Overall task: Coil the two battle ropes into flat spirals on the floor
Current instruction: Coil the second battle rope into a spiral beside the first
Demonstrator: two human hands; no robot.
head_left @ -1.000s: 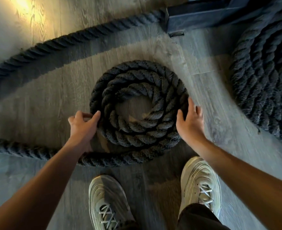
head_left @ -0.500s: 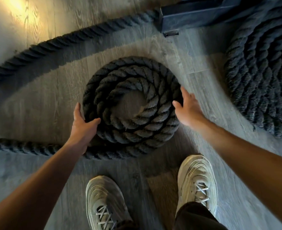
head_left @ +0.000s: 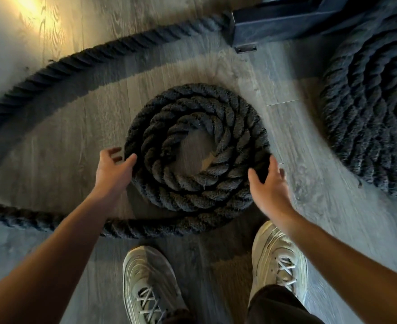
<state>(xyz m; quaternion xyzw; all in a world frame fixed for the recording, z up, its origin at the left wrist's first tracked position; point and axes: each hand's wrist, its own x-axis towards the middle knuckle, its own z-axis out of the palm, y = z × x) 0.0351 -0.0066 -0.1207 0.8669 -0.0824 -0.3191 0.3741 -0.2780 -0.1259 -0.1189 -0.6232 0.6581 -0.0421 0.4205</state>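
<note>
Both hands are spreading open, gripping nothing. The left hand (head_left: 114,167) is laying its thumb against the left rim of the dark twisted-rope spiral (head_left: 216,113), and the right hand (head_left: 268,185) is reaching over its near-right rim. The spiral is lying flat in the middle of the grey wood-plank floor (head_left: 76,136), with its loose tail (head_left: 146,226) trailing left.

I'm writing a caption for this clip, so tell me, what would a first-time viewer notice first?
The small rope coil in the middle of the wooden floor, with the left hand and right hand open at its two sides. Next, the bigger coil at the right edge, and the loose rope sweeping away to the left.
</note>
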